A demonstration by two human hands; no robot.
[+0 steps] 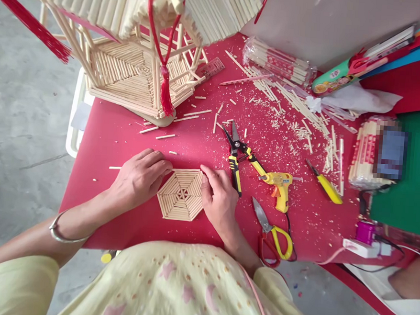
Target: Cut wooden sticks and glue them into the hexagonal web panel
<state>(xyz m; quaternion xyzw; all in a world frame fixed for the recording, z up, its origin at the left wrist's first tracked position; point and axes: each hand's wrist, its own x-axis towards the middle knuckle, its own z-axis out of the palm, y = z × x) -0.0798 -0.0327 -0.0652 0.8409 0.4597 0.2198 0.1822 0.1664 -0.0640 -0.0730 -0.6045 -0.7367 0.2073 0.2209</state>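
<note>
I hold the left hand (pixel 140 176) palm-down, curled at the upper-left corner of one hexagonal stick panel (pixel 182 204) on the red table (pixel 136 229); the right hand (pixel 220 199), thumb and forefinger slightly parted, is at the upper-right; contact is obscured; I cannot tell whether either grips; one glue gun (pixel 282 185) lies rightward.

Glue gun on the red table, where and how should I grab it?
Take the glue gun by its handle, probably with your right hand, from your own side. It lies flat with the handle pointing toward you and the orange trigger on the handle's left. I'd avoid the nozzle end, which points left at the pliers.
</note>
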